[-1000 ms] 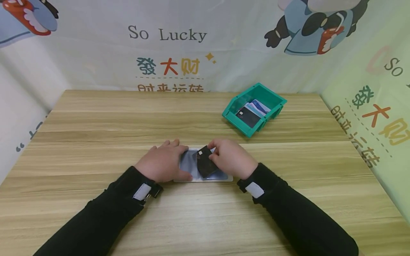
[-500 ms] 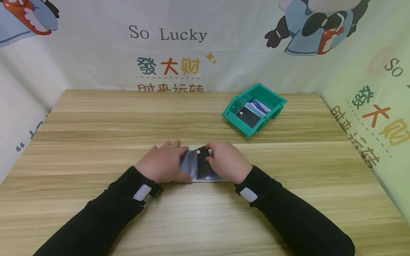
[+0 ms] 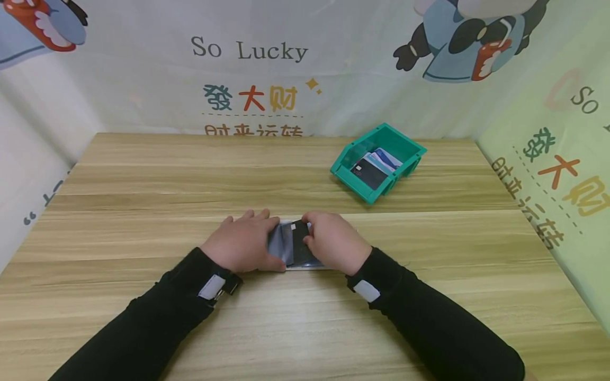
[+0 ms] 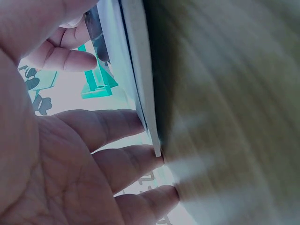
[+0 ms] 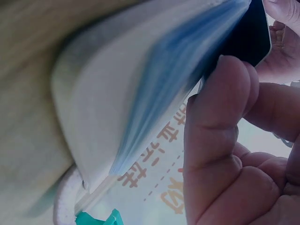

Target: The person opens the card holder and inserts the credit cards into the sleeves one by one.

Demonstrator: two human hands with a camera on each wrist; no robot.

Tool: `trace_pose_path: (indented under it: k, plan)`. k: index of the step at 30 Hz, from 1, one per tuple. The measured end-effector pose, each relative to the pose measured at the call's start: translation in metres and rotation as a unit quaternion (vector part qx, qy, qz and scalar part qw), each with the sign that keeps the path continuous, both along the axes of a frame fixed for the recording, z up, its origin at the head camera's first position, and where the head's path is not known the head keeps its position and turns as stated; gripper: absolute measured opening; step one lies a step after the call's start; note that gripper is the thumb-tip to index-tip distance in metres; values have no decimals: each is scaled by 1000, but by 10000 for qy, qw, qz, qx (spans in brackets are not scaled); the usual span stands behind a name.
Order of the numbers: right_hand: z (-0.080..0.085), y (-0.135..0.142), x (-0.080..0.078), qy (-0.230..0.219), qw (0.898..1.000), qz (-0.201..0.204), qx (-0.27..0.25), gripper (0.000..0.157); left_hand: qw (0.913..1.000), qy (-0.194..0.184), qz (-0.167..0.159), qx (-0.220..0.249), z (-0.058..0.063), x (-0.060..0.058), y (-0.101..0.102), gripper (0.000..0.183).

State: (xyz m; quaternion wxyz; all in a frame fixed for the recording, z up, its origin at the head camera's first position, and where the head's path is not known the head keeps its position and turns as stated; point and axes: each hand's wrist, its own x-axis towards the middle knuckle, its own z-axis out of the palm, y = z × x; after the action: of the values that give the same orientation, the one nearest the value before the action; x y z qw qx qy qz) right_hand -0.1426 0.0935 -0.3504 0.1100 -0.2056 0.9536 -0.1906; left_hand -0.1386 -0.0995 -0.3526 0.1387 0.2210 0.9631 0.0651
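Observation:
A card holder (image 3: pixel 278 244) with a pale cover and bluish clear sleeves lies spread on the table. My left hand (image 3: pixel 244 241) rests over its left end, fingers spread and fairly straight, thumb along the near edge. In the left wrist view, fingertips (image 4: pixel 157 157) sit right at the cover's edge. My right hand (image 3: pixel 336 241) pinches a black card (image 3: pixel 300 246) with a small pale chip mark between thumb and index finger. The card overlaps the sleeves, and its right part is hidden behind the fingers. The right wrist view shows the layered sleeves (image 5: pixel 159 93) edge-on beside the card.
A green plastic bin (image 3: pixel 348 182) stands at the back right, with a black card (image 3: pixel 369 173) and several blue and white ones in it. The wooden table (image 3: pixel 190 180) meets printed cloth walls (image 3: pixel 162 95) at the back and sides.
My right hand has moved slightly left with the black card, which has turned from tilted to nearly square with the holder. My left hand has stayed in place.

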Motion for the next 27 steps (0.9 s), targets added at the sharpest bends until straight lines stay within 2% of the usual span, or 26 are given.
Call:
trace_pose_path:
  k: [19, 27]
  plan:
    - [2, -10, -1, -391, 9986, -349, -10, 36, 9998, -153, 102, 20, 0, 0, 0, 97]
    - [3, -12, 1, -378, 9985, -395, -16, 42, 9998, -169, 125, 3, -1, -1, 1, 98]
